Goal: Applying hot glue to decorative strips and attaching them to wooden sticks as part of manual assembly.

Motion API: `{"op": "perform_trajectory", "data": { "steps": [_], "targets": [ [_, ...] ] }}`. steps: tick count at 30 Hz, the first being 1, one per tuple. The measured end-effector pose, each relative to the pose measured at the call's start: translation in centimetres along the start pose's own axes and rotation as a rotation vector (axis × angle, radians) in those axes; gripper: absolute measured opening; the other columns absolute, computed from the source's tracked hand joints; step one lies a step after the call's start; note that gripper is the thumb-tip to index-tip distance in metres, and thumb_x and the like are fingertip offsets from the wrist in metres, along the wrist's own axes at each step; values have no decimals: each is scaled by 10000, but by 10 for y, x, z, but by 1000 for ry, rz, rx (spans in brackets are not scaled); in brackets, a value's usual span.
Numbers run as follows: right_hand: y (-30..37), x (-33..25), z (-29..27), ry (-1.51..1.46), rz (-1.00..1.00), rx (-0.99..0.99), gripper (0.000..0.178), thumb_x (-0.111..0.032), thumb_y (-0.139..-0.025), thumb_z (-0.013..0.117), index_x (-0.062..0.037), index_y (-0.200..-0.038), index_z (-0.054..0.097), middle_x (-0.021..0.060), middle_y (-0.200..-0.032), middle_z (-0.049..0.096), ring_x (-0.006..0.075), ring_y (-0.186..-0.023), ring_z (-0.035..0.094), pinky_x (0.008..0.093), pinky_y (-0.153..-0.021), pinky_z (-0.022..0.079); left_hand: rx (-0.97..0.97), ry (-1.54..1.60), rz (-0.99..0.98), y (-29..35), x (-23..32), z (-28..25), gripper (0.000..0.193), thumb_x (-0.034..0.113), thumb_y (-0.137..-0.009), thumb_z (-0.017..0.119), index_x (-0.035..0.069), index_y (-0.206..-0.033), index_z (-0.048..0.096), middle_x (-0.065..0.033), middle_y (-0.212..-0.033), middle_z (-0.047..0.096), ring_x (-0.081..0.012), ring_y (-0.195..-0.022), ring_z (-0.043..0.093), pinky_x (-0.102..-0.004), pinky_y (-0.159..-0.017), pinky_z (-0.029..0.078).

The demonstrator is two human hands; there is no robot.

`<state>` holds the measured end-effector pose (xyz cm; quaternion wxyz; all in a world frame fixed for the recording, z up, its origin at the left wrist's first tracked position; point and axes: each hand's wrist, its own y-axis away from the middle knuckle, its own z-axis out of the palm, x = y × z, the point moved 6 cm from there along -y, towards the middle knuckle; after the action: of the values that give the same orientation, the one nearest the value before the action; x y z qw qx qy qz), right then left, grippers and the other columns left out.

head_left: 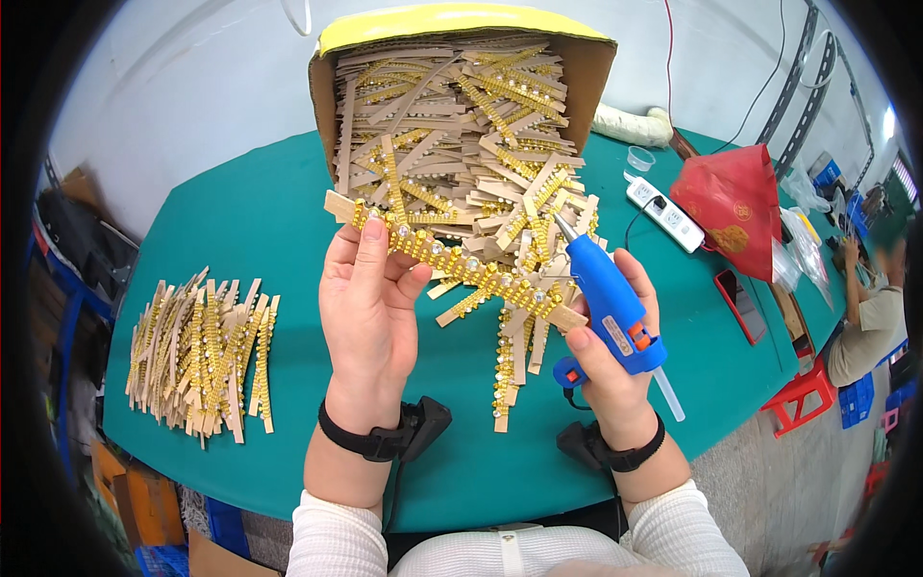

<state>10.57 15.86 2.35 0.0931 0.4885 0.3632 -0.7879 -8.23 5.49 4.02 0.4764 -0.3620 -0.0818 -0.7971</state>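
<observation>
Between my two hands, a beige strip trimmed with gold braid and clear stones (452, 258) is held slantwise above the green table. My left hand (370, 288) pinches its upper left end, thumb on top. At its lower right end the thumb of my right hand (615, 370) presses on it. That same hand also grips a blue hot glue gun (615, 298), its nozzle pointing up and left and a clear glue stick out of its back. Behind the strip, a heap of similar strips (423, 125) spills from a cardboard box (588, 96) lying on its side.
A pile of trimmed strips (207, 356) lies at the left of the green table (461, 462). To the right are a white power strip (665, 213), a red bag (731, 197), a phone (740, 306) and a small clear cup (640, 159). Another person (870, 327) sits at far right near a red stool (803, 396).
</observation>
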Motion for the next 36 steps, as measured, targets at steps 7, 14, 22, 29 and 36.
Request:
{"op": "perform_trajectory", "data": {
  "steps": [7,14,22,29,36],
  "targets": [
    [-2,-8,-15,36,-122,154,625,-54,-763,615,-35,-1288,276,78,-930,523,90,-780,515,217,-627,460,56,-98,-16,-9,-27,-13,311,136,-832,594,10,-1091,476,-78,-1004,539,-179,-949,530,-298,-815,449],
    [-3,-4,-16,126,-18,156,610,-15,-771,596,-38,-1289,276,68,-923,528,87,-771,520,215,-652,457,-607,-1033,554,48,-28,53,323,75,-671,691,19,-973,593,-108,-892,614,-246,-837,574,-328,-758,417],
    [-3,-8,-12,-18,-49,90,623,-23,-767,607,-41,-1293,273,71,-938,529,100,-796,528,231,-701,459,-577,-602,22,52,-59,38,204,4,-781,609,-29,-980,577,-82,-858,602,-119,-758,583,-235,-651,477],
    [-3,-8,-11,22,-31,77,642,-52,-758,631,-39,-1292,275,72,-914,532,99,-795,527,231,-673,459,-580,-408,-117,55,-62,40,214,-21,-804,583,-19,-1017,558,-38,-880,572,-86,-754,565,-197,-647,472],
    [-2,-11,-12,52,-59,122,617,-49,-762,621,-37,-1284,292,71,-949,532,99,-819,524,230,-693,457,-595,-411,-65,60,-62,42,224,-20,-800,589,3,-1019,548,-39,-883,576,-83,-759,568,-199,-650,470]
  ]
}}
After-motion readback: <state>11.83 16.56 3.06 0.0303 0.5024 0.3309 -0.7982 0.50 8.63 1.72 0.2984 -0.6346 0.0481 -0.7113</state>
